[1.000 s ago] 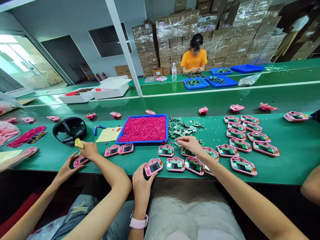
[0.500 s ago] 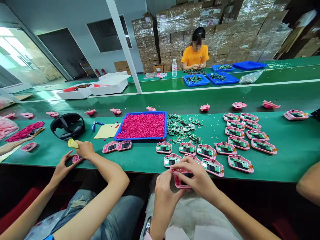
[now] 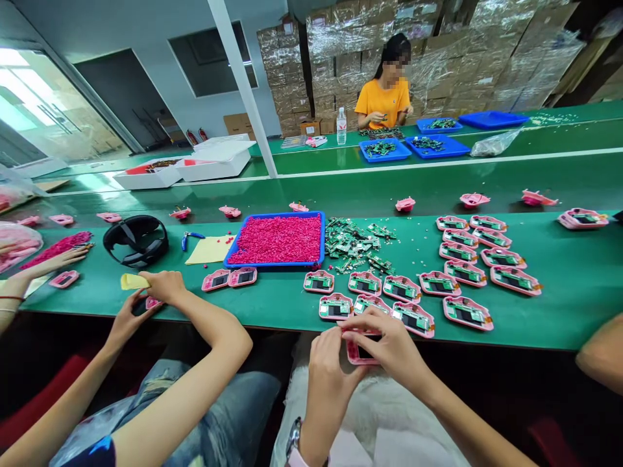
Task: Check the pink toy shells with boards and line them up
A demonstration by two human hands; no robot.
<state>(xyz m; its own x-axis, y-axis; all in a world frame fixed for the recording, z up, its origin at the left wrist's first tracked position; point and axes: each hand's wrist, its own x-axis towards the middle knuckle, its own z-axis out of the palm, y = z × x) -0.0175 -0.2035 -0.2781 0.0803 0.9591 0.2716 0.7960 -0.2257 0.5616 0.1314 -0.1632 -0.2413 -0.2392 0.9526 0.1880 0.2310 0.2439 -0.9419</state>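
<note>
My left hand (image 3: 331,366) is closed on the left side of a pink plastic casing half (image 3: 356,354) at the table's front edge. Across its top reaches my right hand (image 3: 392,344), its fingers pinched against the same casing near the left fingertips. A dark screen shows in the casing; the fingers cover most of the rest, and any small part between the tips is hidden. Just beyond the hands lie several pink casings with green circuit boards (image 3: 335,306). A blue tray of small pink parts (image 3: 275,264) stands farther back, with a heap of loose circuit boards (image 3: 353,243) beside it.
On the left, a co-worker's hands (image 3: 163,287) work on another pink casing. Headphones (image 3: 134,241), blue pliers (image 3: 191,239) and a yellow sheet (image 3: 209,251) lie nearby. Pink casings dot the green belt (image 3: 341,194) behind. A person in orange (image 3: 384,100) sits opposite; an elbow (image 3: 603,357) juts in at right.
My hands and the casing stay together, shifted slightly right in view. Opposite, the person in orange has raised the head and parted the hands. At far left, another person's hand has moved toward the pink parts.
</note>
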